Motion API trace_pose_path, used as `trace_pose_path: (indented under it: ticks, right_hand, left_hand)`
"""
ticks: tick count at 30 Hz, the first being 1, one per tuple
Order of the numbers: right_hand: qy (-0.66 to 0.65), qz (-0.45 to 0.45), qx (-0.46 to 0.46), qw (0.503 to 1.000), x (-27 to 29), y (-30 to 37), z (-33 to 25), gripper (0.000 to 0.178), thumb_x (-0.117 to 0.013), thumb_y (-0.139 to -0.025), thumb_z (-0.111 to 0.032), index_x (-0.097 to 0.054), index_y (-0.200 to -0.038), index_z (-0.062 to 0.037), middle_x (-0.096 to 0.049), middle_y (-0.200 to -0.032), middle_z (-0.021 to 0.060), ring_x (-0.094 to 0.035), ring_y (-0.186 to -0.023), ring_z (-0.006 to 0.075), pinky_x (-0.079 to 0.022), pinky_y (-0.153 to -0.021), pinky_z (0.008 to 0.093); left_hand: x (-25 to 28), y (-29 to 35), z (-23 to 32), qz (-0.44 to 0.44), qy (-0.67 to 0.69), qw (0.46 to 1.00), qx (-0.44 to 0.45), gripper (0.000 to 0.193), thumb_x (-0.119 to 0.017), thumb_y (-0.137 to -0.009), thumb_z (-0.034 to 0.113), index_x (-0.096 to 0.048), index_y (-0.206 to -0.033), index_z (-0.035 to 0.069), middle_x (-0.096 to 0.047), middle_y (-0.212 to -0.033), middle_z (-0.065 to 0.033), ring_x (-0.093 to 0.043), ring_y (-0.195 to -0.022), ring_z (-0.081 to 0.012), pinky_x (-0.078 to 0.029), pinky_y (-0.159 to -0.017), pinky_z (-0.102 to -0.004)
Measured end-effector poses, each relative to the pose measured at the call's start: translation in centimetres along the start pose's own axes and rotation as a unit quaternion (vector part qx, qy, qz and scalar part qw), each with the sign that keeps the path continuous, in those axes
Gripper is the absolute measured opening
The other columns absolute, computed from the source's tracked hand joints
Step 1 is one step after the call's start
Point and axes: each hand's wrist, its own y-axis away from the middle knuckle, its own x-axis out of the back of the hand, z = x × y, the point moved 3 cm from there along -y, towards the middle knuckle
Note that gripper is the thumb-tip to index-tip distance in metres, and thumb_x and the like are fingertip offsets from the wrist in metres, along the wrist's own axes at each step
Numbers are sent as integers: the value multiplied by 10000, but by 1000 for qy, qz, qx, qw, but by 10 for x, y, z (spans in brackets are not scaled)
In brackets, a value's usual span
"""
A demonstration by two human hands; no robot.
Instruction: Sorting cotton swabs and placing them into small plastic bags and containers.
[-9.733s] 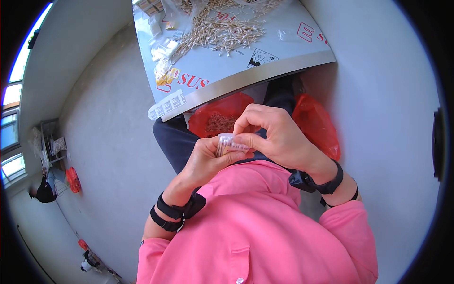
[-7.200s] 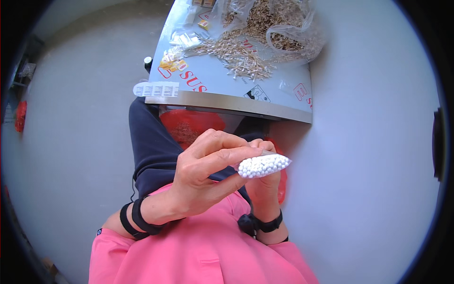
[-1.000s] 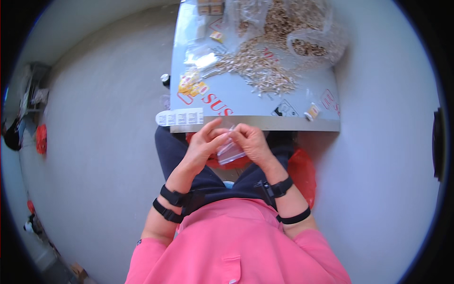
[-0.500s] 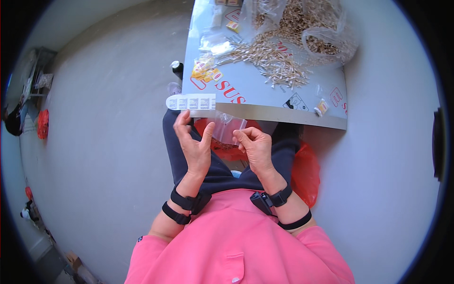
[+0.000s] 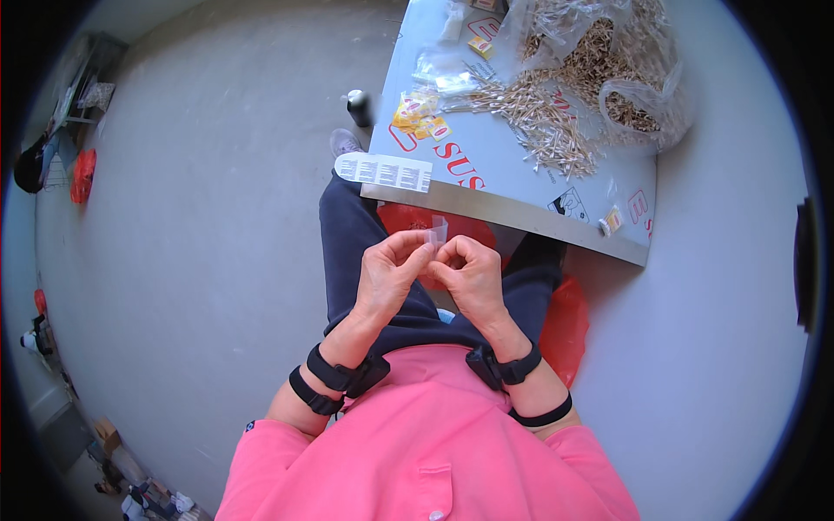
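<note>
Fingers of the left hand (image 5: pixel 391 273) and right hand (image 5: pixel 469 273) are pinched on a small clear bag (image 5: pixel 437 233), held just below the table (image 5: pixel 521 187) edge.

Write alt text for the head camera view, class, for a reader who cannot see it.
Both hands, the left hand and right hand, pinch a small clear plastic bag over the lap. Beyond them, a grey table holds a pile of small wooden sticks.

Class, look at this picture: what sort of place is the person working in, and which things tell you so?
Probably a small packing workroom: a table bears a heap of small wooden sticks, clear bags and yellow packets, over a bare grey floor.
</note>
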Motion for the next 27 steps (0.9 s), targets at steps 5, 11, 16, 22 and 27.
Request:
trace_pose_path:
  ticks: [5, 11, 16, 22, 27]
  right_hand:
    - [-3, -5, -28, 1000, -5, 1, -1, 230, -812, -766, -63, -594, -718, -7, -588, -661, 20, -520, -561, 77, -427, -523, 252]
    - [71, 13, 23, 997, -8, 1, -6, 191, -785, -792, -54, -607, -756, 6, -615, -677, 29, -545, -569, 81, -446, -540, 245]
    - [-108, -89, -99, 985, -7, -1, 2, 80, -713, -873, -35, -656, -849, 15, -675, -770, 19, -598, -666, 59, -490, -609, 224]
    - [-66, -133, -100, 984, -3, 0, -7, 69, -647, -935, -48, -641, -913, 16, -662, -781, 22, -597, -702, 61, -491, -648, 226]
    - [-45, -98, -39, 993, -11, 3, -1, 72, -606, -953, -44, -593, -907, 10, -631, -780, 43, -588, -691, 86, -487, -632, 253]
  left_hand:
    - [-4, 15, 29, 80, -230, 957, -158, 114, -668, -934, 104, -672, -957, -8, -669, -1012, -57, -658, -890, -114, -543, -753, -267]
    - [4, 14, 11, 20, -140, 987, -80, 162, -695, -925, 120, -714, -996, -24, -683, -906, -36, -658, -846, -103, -536, -751, -235]
    - [21, 2, 1, -35, -51, 998, 1, 178, -670, -954, 136, -722, -1016, -22, -707, -868, -42, -661, -790, -89, -547, -743, -236]
    - [23, 3, 4, -32, -64, 997, 32, 176, -672, -952, 142, -716, -1011, -17, -709, -868, -43, -662, -791, -90, -547, -743, -240]
    - [17, 7, 7, -13, -123, 992, -34, 166, -679, -943, 127, -707, -996, -28, -705, -872, -44, -659, -793, -87, -542, -738, -237]
